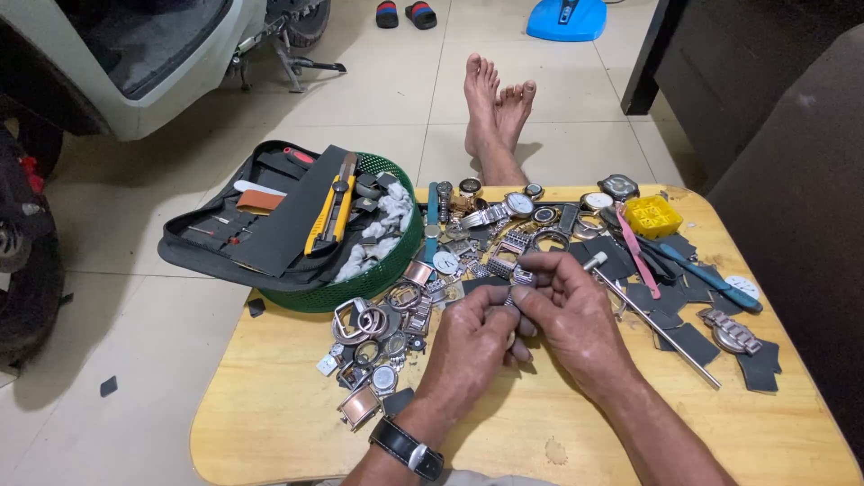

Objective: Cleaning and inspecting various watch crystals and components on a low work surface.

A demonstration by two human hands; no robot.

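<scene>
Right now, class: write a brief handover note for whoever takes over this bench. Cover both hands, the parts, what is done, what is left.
Left hand and right hand: together pinching a small metal watch-band piece above the wooden table.
Parts: loose watch cases and links lie left of the hands, a metal rod right, a green basket with a tool pouch behind.
Done: piece in hand.
Left: the pile is unsorted.

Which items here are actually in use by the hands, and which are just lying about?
In use:
- left hand and right hand, pinching a small metal watch band piece

Lying about:
- yellow utility knife
- green basket
- black tool case
- yellow plastic box
- long metal rod
- loose watch cases
</scene>
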